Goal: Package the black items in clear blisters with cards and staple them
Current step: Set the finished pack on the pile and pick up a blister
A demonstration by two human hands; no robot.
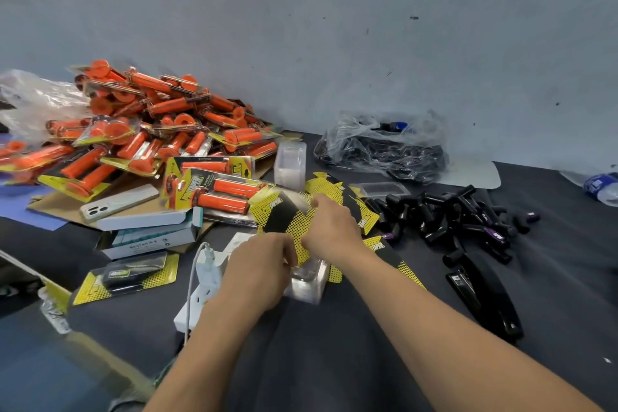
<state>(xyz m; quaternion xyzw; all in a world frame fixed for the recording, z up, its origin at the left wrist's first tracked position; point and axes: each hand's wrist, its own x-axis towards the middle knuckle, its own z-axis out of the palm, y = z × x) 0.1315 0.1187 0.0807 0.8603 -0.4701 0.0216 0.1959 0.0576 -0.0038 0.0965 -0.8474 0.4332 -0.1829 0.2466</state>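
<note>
- Yellow-and-black printed card (287, 219) is what we hold. Our left hand (264, 264) curls its fingers onto the near edge, and our right hand (331, 227) pinches the far edge with bent fingers. The two hands are close side by side.
- Directly under the hands we see a small stack of clear plastic blisters (307, 281) on the dark grey table cloth (317, 361). More yellow-and-black cards (334, 187) fan out below and beyond the grip.
- Right of the grip lies a loose pile of short black cylindrical items (461, 214), a few with purple labels. We hold none of them.
- Nearer to us than that pile, right of our right forearm, lies a long black stapler (481, 294), untouched.
- Just left of the left hand sits a white power strip (204, 281) with a white charger plugged in. Farther left lies one finished pack (130, 274), a black item under a blister on a yellow card.
- Beyond the grip stands a taller stack of clear blisters (290, 160). Farther back and to its right is a crumpled clear plastic bag (384, 147) with black contents.
- Far to the left and beyond, we see a heap of orange grips in blister packs (150, 130), a pale phone (117, 202) lying face down, and white-and-teal boxes (150, 231).
</note>
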